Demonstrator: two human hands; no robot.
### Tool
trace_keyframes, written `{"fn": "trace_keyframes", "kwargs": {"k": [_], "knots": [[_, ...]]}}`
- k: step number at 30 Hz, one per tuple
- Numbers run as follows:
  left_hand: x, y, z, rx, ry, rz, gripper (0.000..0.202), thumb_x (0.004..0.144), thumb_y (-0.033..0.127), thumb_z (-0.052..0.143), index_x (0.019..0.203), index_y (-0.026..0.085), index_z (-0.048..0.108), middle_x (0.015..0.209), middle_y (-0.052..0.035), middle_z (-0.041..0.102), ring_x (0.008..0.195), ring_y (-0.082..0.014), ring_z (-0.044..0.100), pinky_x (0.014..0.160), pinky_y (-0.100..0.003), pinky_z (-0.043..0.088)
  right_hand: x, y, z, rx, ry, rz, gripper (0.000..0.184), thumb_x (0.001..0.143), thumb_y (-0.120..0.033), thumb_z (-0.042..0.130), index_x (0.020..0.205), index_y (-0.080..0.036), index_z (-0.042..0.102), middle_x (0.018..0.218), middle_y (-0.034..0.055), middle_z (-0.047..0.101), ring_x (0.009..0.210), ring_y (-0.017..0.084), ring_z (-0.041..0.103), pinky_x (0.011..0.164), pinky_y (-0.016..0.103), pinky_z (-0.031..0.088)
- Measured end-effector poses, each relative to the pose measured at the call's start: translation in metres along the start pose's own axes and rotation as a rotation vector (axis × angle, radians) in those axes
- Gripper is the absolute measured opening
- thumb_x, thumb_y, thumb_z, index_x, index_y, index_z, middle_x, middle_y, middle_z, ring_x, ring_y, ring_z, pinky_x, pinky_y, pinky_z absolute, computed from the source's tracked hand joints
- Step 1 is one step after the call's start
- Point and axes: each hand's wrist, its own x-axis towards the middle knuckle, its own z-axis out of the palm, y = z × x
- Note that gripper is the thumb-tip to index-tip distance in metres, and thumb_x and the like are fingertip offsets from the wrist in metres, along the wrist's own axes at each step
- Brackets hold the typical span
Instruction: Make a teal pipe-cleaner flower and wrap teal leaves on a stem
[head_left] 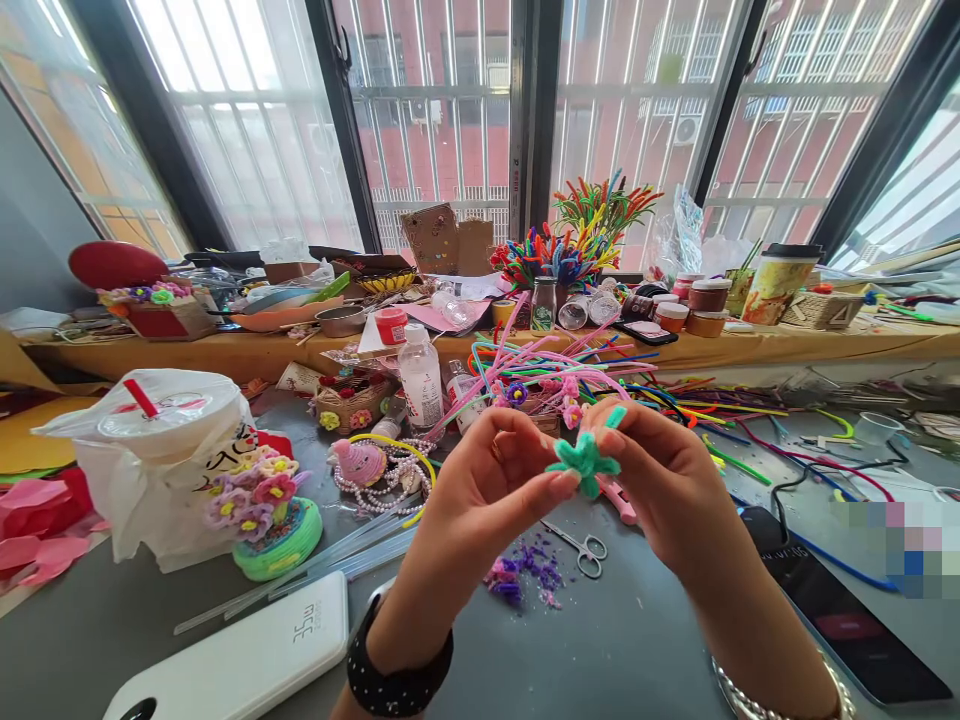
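Note:
Between both hands, above the grey table, I hold a green pipe-cleaner flower (583, 458) with several fuzzy petals; a short end of it sticks up at the upper right. My left hand (499, 490) is closed, thumb and fingers pinching the flower's left side. On its right side, my right hand (660, 480) pinches the piece near that upright end. Below the hands lie small scissors (583, 548) and a scatter of purple and pink fuzzy clippings (529, 572). Part of a pink tool (619, 500) shows behind the right hand.
At left stand a bagged drink cup (172, 430), a pipe-cleaner flower ornament (274, 520) and a white power bank (247, 650). A black phone (847, 610) lies at right. Behind are a plastic bottle (421, 380), loose pipe cleaners (547, 355) and a cluttered windowsill (705, 350).

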Motion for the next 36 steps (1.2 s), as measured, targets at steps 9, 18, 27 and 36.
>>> {"fn": "trace_keyframes", "kwargs": {"k": [9, 18, 27, 36], "knots": [[0.002, -0.004, 0.005, -0.149, 0.068, -0.054, 0.024, 0.059, 0.014, 0.07, 0.069, 0.017, 0.049, 0.062, 0.0053, 0.054, 0.055, -0.0062, 0.052, 0.055, -0.017, 0.044, -0.002, -0.002, 0.002, -0.118, 0.009, -0.099, 0.009, 0.073, -0.027, 0.06, 0.069, -0.02, 0.057, 0.071, 0.0004, 0.054, 0.065, 0.013, 0.051, 0.057, 0.025, 0.045], [0.003, -0.004, 0.004, -0.217, 0.024, -0.081, 0.024, 0.058, 0.011, 0.071, 0.069, 0.017, 0.05, 0.063, 0.0052, 0.054, 0.056, -0.0058, 0.052, 0.054, -0.016, 0.044, -0.002, -0.009, -0.001, -0.129, -0.067, -0.071, 0.009, 0.073, -0.027, 0.059, 0.068, -0.02, 0.056, 0.065, -0.0015, 0.051, 0.057, 0.011, 0.048, 0.051, 0.023, 0.041], [0.005, -0.005, 0.0, -0.275, -0.061, -0.088, 0.024, 0.061, 0.008, 0.068, 0.067, 0.017, 0.047, 0.062, 0.0055, 0.054, 0.056, -0.0057, 0.053, 0.055, -0.016, 0.045, -0.004, -0.009, 0.001, -0.046, -0.069, 0.011, 0.009, 0.073, -0.025, 0.06, 0.067, -0.02, 0.055, 0.065, -0.0027, 0.049, 0.056, 0.009, 0.043, 0.048, 0.02, 0.036], [0.003, -0.011, 0.004, -0.216, -0.027, 0.109, 0.025, 0.064, 0.003, 0.064, 0.069, 0.017, 0.045, 0.064, 0.0062, 0.056, 0.059, -0.0046, 0.054, 0.056, -0.014, 0.047, -0.001, -0.002, 0.007, 0.27, -0.05, 0.27, 0.013, 0.067, -0.027, 0.064, 0.063, -0.017, 0.057, 0.061, -0.003, 0.046, 0.053, 0.007, 0.039, 0.048, 0.018, 0.033]]}}
